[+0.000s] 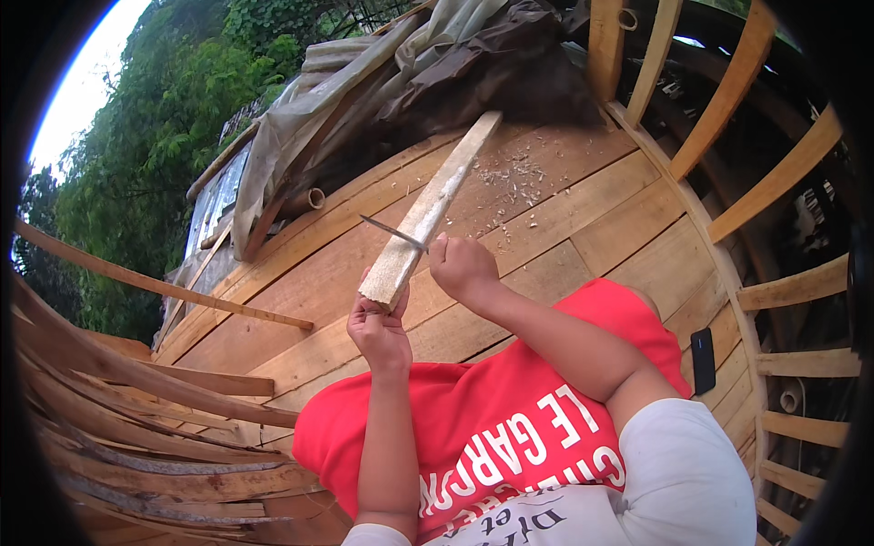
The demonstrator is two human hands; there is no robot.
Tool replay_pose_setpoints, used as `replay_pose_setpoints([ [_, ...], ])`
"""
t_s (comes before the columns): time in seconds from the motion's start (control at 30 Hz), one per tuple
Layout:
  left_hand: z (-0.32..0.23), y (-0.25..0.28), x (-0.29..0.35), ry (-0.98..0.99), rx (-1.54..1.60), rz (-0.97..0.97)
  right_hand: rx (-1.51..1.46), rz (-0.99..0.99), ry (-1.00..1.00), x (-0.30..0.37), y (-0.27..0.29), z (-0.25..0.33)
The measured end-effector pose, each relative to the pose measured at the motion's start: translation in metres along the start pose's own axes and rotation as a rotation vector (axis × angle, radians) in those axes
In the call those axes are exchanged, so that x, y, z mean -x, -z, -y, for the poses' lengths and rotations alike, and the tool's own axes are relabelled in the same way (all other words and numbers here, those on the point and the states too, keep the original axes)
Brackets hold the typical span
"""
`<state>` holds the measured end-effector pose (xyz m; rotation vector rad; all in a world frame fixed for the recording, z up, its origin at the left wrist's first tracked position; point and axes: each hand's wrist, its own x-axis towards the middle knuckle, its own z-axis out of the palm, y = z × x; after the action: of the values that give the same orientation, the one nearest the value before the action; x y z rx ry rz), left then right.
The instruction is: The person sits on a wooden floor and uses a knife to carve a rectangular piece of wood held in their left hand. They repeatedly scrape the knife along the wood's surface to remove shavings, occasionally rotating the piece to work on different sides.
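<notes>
A long pale wooden plank (435,205) slants away from me, its near end raised and its far end by the dark sheet. My left hand (380,332) is closed around the near end from below. In my right hand (462,267), fingers curled tight, is a knife; its handle is hidden in the fist. The thin dark knife blade (390,229) lies across the plank's upper face, pointing left. Part of the plank's surface beyond the blade looks whiter than the rest.
Wood shavings (514,177) are scattered on the board floor (628,218). A black phone (703,361) lies right of my red-clothed lap (510,409). Stacked planks (173,464) stand at left, wooden slats (728,91) at right, and crumpled sheeting (428,68) ahead.
</notes>
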<state>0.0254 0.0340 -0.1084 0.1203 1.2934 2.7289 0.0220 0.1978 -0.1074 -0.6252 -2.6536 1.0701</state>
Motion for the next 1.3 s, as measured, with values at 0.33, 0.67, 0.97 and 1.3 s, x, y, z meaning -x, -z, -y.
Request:
replay_pose_setpoints([
  [0.33, 0.001, -0.016, 0.005, 0.038, -0.008, 0.012, -0.093, -0.178, -0.179, -0.041, 0.002, -0.034],
  [0.67, 0.005, -0.002, 0.002, 0.106, 0.072, -0.132, 0.010, -0.193, 0.448, -0.004, -0.026, -0.015],
  [0.97, 0.006, 0.003, -0.001, 0.123, 0.128, -0.149, 0.051, -0.237, 0.449, -0.012, -0.028, -0.016],
  [1.3, 0.002, -0.005, -0.002, 0.029, 0.010, -0.026, 0.117, -0.269, 0.053, -0.037, -0.007, -0.034],
])
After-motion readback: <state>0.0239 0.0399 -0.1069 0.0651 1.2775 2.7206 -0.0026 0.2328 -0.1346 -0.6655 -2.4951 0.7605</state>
